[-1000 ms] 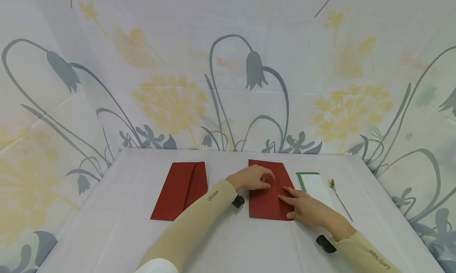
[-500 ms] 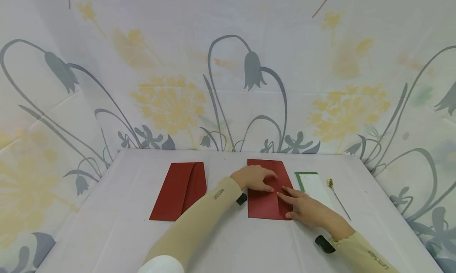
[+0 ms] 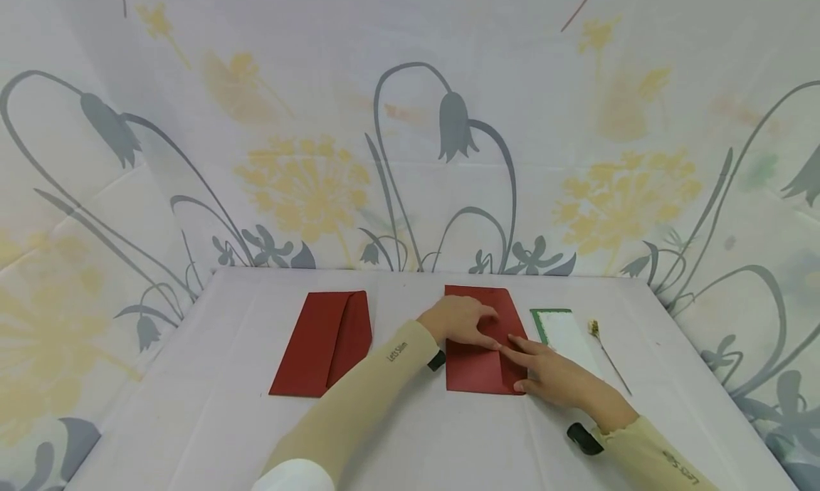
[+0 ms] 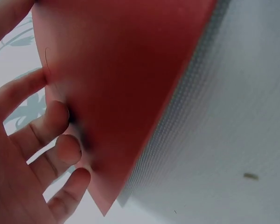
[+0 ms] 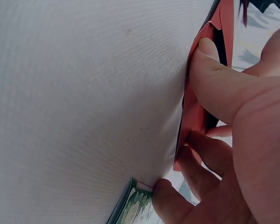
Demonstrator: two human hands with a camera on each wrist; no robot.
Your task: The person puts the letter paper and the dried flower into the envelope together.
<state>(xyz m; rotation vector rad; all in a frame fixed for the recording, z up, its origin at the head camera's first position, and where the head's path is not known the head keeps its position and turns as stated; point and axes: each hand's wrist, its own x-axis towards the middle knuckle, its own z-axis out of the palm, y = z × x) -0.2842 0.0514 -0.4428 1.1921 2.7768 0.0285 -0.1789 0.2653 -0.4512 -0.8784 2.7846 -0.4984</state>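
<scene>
A red envelope (image 3: 474, 373) lies flat at the centre right of the white table. My left hand (image 3: 456, 320) rests over its upper half, fingers loosely bent and the thumb reaching toward the right hand. In the left wrist view its fingertips touch the red paper (image 4: 126, 84). My right hand (image 3: 551, 373) lies along the envelope's right side with fingers spread. In the right wrist view, this hand's thumb presses on the red flap edge (image 5: 191, 112), and a dark gap shows behind it. Beside the right hand, a white card with a green border (image 3: 566, 331) is partly covered.
A second red envelope (image 3: 314, 345) lies to the left, its flap side up, partly behind the left sleeve (image 3: 359, 398). A dried flower with a thin stem (image 3: 606, 352) lies right of the card. A floral cloth (image 3: 410, 156) hangs behind the table (image 3: 211, 377).
My left hand has shifted slightly right across the envelope, its thumb now at the right hand's fingertips. The right hand has stayed in place.
</scene>
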